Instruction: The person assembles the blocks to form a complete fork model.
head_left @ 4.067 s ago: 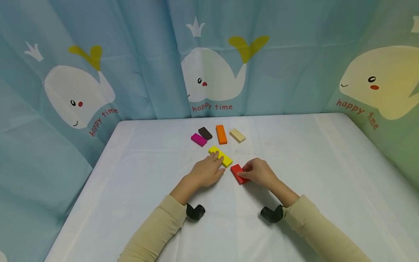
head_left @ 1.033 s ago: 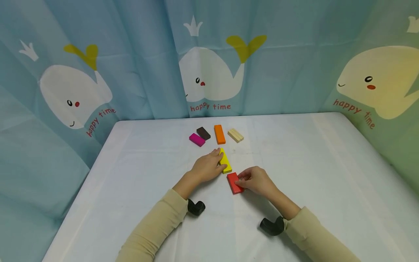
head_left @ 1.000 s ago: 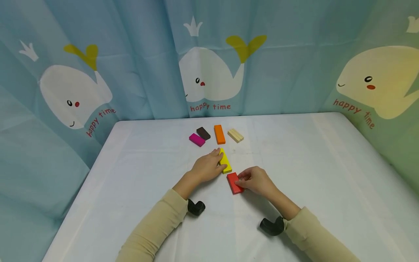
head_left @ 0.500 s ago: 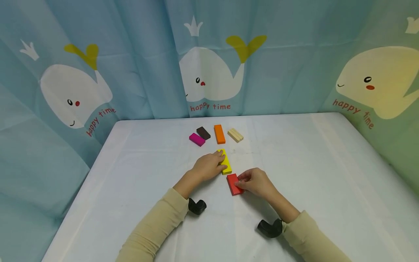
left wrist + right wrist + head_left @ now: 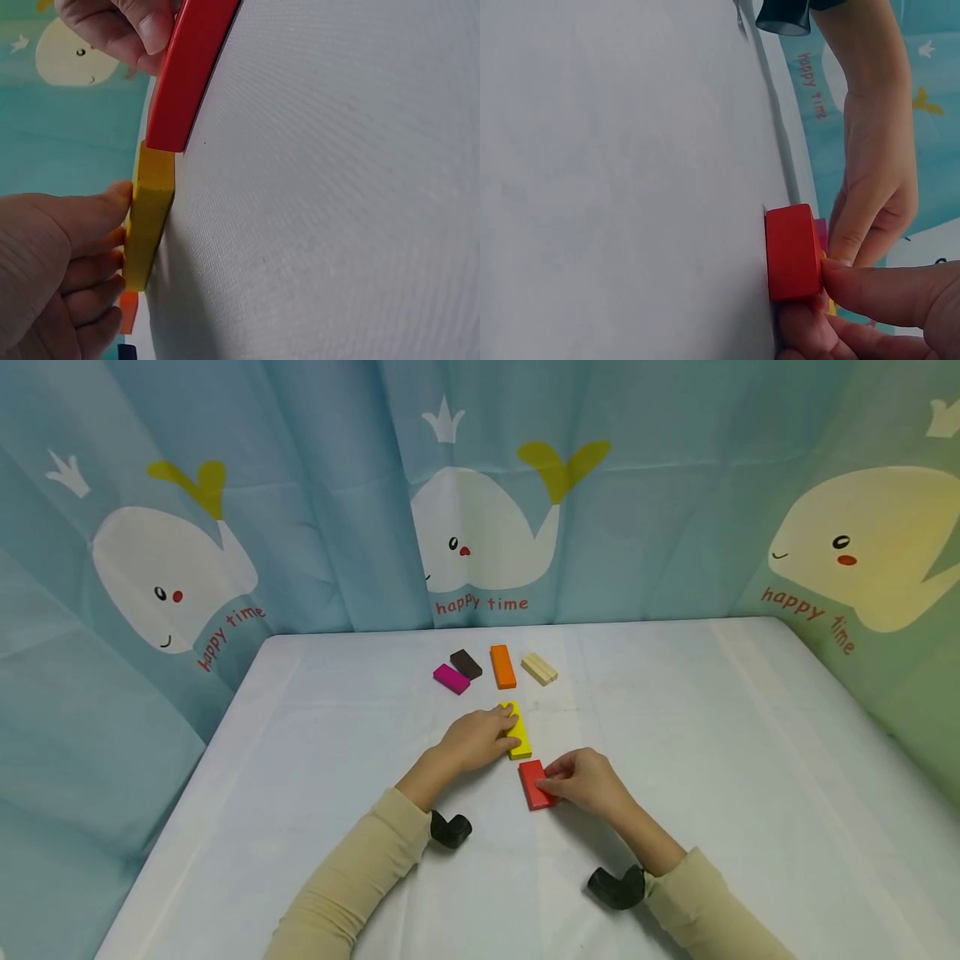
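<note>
A flat yellow block [image 5: 519,733] lies lengthwise on the white table. My left hand [image 5: 474,740] holds it from the left, thumb near its front end and fingers bent over its top. Just in front lies a flat red block [image 5: 534,785], its right side pinched between the thumb and fingers of my right hand [image 5: 591,781]. In the left wrist view the red block [image 5: 191,79] overlaps the end of the yellow block [image 5: 150,217]; a narrow gap parts them in the head view. The right wrist view shows the red block [image 5: 791,251] end-on; my thumb is on its top face.
Behind the yellow block lie a magenta block [image 5: 452,679], a dark brown block [image 5: 467,664], an orange block [image 5: 503,667] and a pale wooden block [image 5: 539,669]. A blue curtain [image 5: 322,527] with whales hangs behind the white tabletop [image 5: 720,760].
Since the earliest frame, the yellow block has turned from slanting to nearly lengthwise under my left hand. My right hand has drawn the red block towards me and turned it slightly.
</note>
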Available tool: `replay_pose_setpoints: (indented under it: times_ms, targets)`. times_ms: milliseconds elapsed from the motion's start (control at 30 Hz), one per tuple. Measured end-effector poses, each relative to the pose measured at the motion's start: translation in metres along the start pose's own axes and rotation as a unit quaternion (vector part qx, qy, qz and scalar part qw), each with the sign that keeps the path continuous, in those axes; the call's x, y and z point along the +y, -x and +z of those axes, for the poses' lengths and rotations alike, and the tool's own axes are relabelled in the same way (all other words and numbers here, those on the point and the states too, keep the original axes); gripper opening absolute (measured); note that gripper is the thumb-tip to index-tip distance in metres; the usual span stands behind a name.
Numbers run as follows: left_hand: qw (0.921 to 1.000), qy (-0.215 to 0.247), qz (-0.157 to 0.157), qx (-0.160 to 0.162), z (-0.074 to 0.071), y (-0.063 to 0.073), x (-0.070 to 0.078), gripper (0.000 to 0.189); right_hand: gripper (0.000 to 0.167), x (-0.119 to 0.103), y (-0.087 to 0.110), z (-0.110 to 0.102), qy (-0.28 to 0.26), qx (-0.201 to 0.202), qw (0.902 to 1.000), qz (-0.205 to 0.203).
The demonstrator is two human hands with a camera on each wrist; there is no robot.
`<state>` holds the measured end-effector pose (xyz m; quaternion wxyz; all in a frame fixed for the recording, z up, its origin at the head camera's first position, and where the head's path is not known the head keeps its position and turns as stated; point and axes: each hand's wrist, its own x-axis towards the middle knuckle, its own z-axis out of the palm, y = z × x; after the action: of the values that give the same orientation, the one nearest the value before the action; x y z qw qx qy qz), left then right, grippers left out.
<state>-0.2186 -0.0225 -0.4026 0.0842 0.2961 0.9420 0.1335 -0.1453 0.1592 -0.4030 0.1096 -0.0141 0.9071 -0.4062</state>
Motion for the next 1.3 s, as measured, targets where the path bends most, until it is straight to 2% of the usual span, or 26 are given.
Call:
replay_pose_setpoints:
  times_ms: [400, 833, 1300]
  targets:
    - [0.9997, 0.006, 0.011, -0.023, -0.001, -0.001, 0.002, 0.049, 0.02, -0.001, 0.005, 0.003, -0.003, 0.007, 0.9999, 0.008]
    - [0.9995, 0.011, 0.014, -0.026, -0.003, 0.0, 0.002, 0.048, 0.018, -0.004, 0.012, 0.009, 0.001, 0.031, 0.9995, 0.001]
    - [0.9983, 0.022, 0.043, -0.034, -0.001, -0.002, -0.002, 0.048, 0.017, -0.007, 0.016, 0.015, -0.003, 0.038, 0.9993, -0.004]
